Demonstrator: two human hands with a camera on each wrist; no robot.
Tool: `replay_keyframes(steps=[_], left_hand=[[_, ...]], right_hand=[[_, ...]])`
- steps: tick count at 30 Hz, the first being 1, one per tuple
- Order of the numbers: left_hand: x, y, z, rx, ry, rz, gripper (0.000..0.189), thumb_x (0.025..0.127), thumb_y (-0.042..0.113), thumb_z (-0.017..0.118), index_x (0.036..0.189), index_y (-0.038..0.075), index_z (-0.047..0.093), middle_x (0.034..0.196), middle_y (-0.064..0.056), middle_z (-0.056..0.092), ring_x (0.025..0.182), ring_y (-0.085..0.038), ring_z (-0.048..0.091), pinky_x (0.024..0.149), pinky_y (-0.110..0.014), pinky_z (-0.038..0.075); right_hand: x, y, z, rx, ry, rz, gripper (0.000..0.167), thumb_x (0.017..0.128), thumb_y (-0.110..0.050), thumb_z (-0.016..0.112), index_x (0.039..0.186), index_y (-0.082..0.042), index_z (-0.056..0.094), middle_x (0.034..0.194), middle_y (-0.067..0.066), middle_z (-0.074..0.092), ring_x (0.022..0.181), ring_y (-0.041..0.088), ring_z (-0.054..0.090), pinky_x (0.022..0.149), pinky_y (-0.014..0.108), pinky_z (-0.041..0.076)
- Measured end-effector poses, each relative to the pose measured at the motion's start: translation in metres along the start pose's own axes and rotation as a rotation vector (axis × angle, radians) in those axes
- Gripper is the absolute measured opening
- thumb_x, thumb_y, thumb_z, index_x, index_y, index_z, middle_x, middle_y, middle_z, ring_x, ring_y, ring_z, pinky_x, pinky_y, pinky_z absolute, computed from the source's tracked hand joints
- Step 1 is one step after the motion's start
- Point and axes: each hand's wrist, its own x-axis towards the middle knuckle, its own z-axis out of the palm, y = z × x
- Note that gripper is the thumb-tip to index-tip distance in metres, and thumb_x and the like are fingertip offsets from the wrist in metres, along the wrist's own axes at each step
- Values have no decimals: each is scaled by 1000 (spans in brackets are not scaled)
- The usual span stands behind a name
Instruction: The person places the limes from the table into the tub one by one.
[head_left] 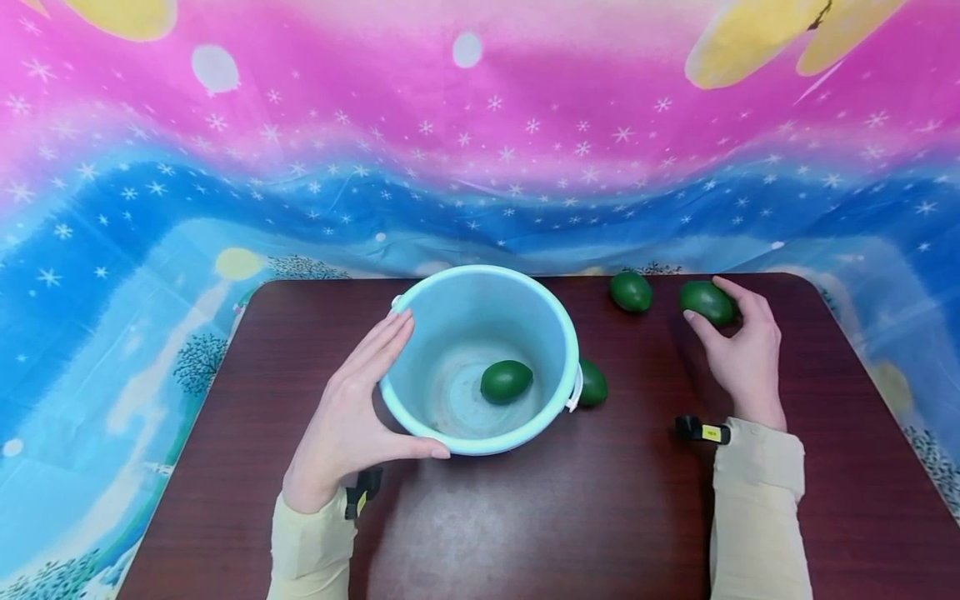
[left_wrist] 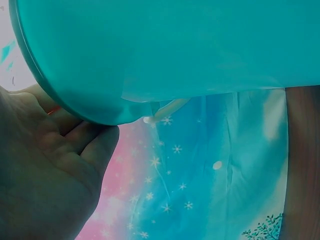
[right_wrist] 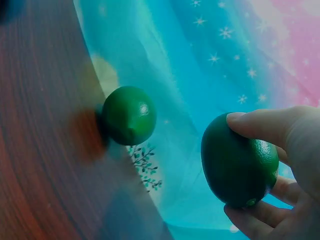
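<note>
A light blue bucket [head_left: 561,333] stands on the table, with one green lime [head_left: 507,382] lying on its bottom. My left hand [head_left: 341,417] holds the bucket's left side, fingertips over the rim and thumb along the near edge; in the left wrist view the fingers [left_wrist: 102,145] bend at the rim. At the back right, my right hand [head_left: 746,358] pinches another lime [head_left: 707,302] between thumb and fingers. In the right wrist view this held lime [right_wrist: 235,165] shows above the table. A further lime [head_left: 631,292] lies to its left near the back edge.
Partly hidden behind the bucket's right side is one more lime [head_left: 593,384], close to the white handle end [head_left: 576,392]. The dark wooden table [head_left: 525,525] ends at the back against a patterned cloth [head_left: 480,167], which also hangs at both sides.
</note>
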Motion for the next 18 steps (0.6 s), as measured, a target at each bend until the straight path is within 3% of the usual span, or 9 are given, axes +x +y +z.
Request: replay_keyframes(steps=[4,10,18], left_hand=[[0,0,0,-3,1,0,130,50,64,96,159,20,38,160,-1,39,149,-20,29,118,-40,28],[1,0,0,-1,0,2,131,50,64,96,159,20,38,160,-1,39,149,-20,28,118,-41,28],[1,1,0,3,-2,0,131,50,65,96,159,21,37,160,0,39,149,-19,28,118,-41,28]], right_hand=[[-1,-7,-3,10,20,-13,58,93,-23,77,148,-24,57,141,8,54,113,28,50,83,27,37],[-5,-20,-6,42,33,-55,58,92,-20,78,146,-29,58,141,4,55,114,21,50,83,24,38],[-9,-45,-14,171,63,-127,61,88,-9,81,143,-28,61,139,-1,55,117,13,53,89,18,43]])
